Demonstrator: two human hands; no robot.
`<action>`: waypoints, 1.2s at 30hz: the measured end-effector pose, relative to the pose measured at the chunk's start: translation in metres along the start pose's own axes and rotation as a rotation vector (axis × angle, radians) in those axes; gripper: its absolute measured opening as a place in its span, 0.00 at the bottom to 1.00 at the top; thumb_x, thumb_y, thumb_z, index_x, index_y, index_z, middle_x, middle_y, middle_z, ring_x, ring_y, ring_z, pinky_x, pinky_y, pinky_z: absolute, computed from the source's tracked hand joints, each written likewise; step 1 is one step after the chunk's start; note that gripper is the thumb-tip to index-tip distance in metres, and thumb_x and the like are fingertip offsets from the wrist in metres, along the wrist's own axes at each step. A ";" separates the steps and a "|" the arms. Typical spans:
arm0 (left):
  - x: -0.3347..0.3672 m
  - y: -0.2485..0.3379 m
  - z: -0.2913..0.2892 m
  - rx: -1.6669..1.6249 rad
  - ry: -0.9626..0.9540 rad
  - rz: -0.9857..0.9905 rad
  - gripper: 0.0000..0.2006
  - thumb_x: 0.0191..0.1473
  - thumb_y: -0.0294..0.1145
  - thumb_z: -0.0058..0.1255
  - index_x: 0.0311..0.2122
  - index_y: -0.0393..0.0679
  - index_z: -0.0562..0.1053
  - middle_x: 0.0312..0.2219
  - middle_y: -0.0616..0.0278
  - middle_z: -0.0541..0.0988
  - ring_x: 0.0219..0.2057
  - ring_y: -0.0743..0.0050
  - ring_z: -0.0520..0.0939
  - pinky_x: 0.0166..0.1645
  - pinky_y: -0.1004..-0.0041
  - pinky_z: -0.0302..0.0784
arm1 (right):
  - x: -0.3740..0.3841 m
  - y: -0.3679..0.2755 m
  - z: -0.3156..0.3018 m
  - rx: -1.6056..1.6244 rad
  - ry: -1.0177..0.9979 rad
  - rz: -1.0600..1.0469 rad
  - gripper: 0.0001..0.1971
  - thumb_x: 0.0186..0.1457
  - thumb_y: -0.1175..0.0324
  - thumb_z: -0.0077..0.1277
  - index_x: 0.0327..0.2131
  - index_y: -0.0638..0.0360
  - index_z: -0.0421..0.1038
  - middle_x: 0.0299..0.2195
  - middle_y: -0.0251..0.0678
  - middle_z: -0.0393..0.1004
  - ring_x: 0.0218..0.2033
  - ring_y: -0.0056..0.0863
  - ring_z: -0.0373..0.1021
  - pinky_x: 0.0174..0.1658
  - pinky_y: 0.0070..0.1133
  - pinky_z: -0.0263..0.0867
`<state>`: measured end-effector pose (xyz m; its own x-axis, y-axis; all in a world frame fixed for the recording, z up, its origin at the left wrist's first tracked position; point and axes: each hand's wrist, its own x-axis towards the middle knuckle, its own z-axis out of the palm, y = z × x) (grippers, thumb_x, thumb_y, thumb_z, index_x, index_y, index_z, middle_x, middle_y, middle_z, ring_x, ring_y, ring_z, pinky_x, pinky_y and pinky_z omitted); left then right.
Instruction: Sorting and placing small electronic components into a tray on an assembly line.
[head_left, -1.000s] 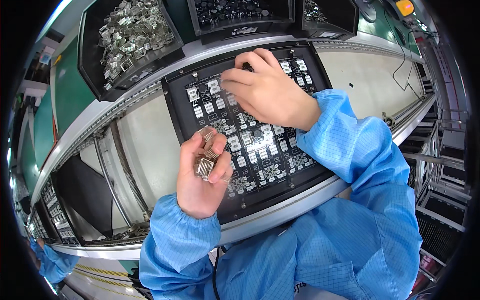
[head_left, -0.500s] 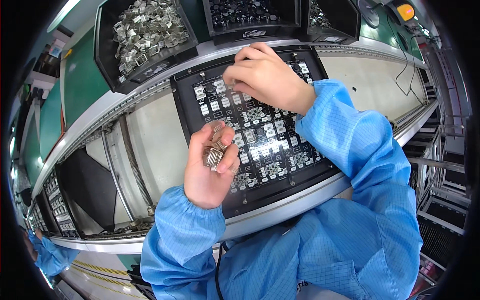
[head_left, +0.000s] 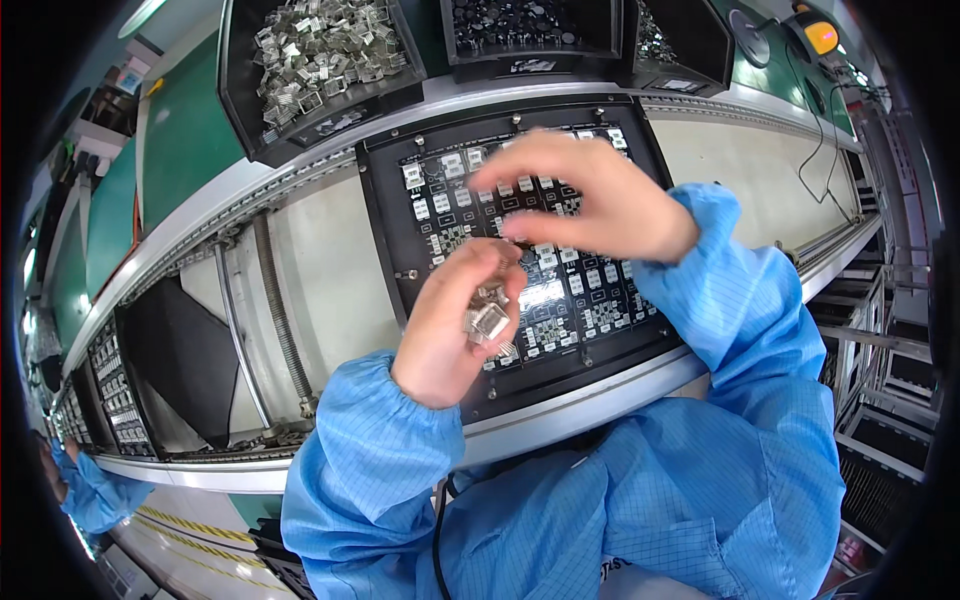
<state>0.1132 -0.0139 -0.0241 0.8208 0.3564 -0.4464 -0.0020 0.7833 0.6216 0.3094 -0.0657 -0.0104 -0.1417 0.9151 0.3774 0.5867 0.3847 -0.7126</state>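
Note:
My left hand (head_left: 440, 335) is curled around several small silver slotted metal pieces (head_left: 487, 322), which look like little heat sinks. It hovers over the lower left of a panel of black circuit boards (head_left: 605, 290) set in a black carrier frame (head_left: 384, 235). Many pale square parts sit in rows on the boards. Above the middle of the panel, my right hand (head_left: 615, 200) has its fingers and thumb spread apart, slightly blurred. Its thumb tip is close to the left fingertips; I cannot tell if they touch. Nothing shows between the right fingers.
The carrier rests on a conveyor with a metal front rail (head_left: 560, 415). Behind it stand a black bin (head_left: 240, 110) of silver metal pieces, a bin (head_left: 535, 62) of dark round parts and a third bin (head_left: 685, 82). More loaded carriers (head_left: 120, 390) lie at the far left.
My right hand has moved back from the panel's upper left, opening its fingers. My left hand has shifted right and slightly up, toward the right thumb. The whole view has shifted a little.

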 end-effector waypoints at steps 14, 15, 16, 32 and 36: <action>-0.005 0.009 0.012 0.068 0.263 0.266 0.13 0.57 0.40 0.45 0.39 0.40 0.69 0.24 0.70 0.70 0.17 0.84 0.67 0.19 0.82 0.59 | -0.022 -0.012 -0.005 0.114 0.062 0.042 0.18 0.45 0.74 0.58 0.43 0.62 0.71 0.38 0.39 0.73 0.40 0.30 0.70 0.43 0.25 0.66; -0.005 0.017 0.000 0.026 0.314 0.397 0.13 0.57 0.40 0.45 0.38 0.41 0.68 0.24 0.70 0.69 0.17 0.84 0.65 0.19 0.81 0.57 | -0.014 -0.005 -0.008 0.061 0.078 0.064 0.17 0.45 0.74 0.58 0.42 0.62 0.71 0.38 0.37 0.73 0.40 0.28 0.70 0.43 0.24 0.66; -0.002 0.027 -0.014 -0.019 0.354 0.522 0.12 0.56 0.40 0.45 0.38 0.42 0.67 0.25 0.70 0.69 0.17 0.84 0.63 0.19 0.81 0.56 | -0.008 0.005 -0.009 -0.025 0.091 0.045 0.16 0.46 0.74 0.56 0.42 0.61 0.71 0.39 0.36 0.73 0.40 0.29 0.70 0.44 0.25 0.66; 0.037 0.010 -0.060 -0.315 0.530 0.537 0.10 0.52 0.40 0.47 0.34 0.47 0.66 0.25 0.71 0.69 0.17 0.86 0.61 0.18 0.83 0.49 | 0.020 0.064 0.000 -0.306 0.017 -0.046 0.11 0.43 0.77 0.52 0.34 0.62 0.73 0.29 0.37 0.73 0.30 0.30 0.71 0.36 0.23 0.68; 0.040 0.008 -0.053 -0.323 0.541 0.500 0.10 0.52 0.40 0.47 0.35 0.47 0.66 0.26 0.71 0.69 0.17 0.86 0.61 0.19 0.83 0.50 | 0.016 0.059 -0.007 -0.272 0.054 0.001 0.12 0.43 0.77 0.53 0.35 0.60 0.73 0.29 0.37 0.73 0.29 0.27 0.71 0.35 0.21 0.69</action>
<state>0.1153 0.0337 -0.0709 0.2888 0.8364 -0.4658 -0.5294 0.5449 0.6502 0.3475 -0.0286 -0.0425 -0.1025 0.9051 0.4126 0.7803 0.3304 -0.5310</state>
